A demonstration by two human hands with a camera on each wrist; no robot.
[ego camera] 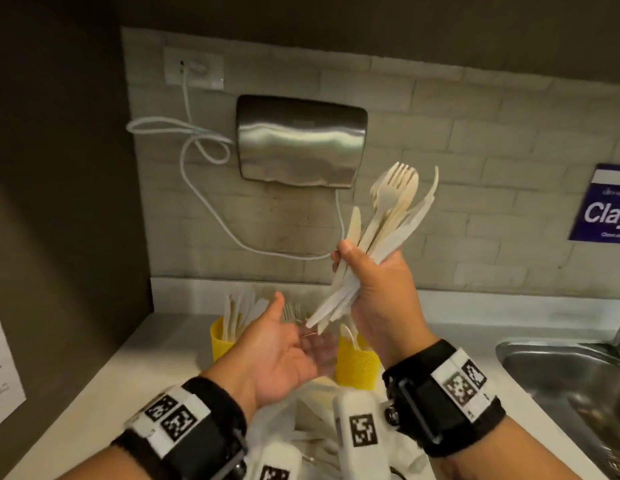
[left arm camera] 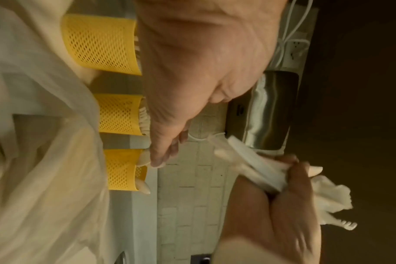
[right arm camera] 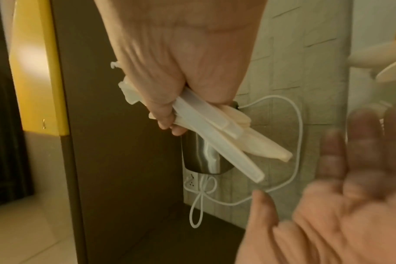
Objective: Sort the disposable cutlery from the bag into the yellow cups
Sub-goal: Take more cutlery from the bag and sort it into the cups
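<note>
My right hand [ego camera: 367, 271] grips a bundle of cream disposable cutlery [ego camera: 388, 216], forks and knives fanned upward, handles pointing down-left; the bundle [right arm camera: 215, 132] also shows in the right wrist view. My left hand [ego camera: 287, 348] is held open, palm up, just below the handle ends and holds nothing. Three yellow mesh cups stand in a row on the counter: the left cup [ego camera: 223, 341] with knives, the middle cup [left arm camera: 120, 114] with forks hidden behind my hands in the head view, the right cup [ego camera: 357, 362] with spoons. The clear plastic bag [ego camera: 301, 427] lies in front of them.
A steel dispenser [ego camera: 301, 140] hangs on the tiled wall with a white cable [ego camera: 197, 150] looping to a socket. A steel sink [ego camera: 571, 375] is set in the counter at the right. A dark side wall stands on the left.
</note>
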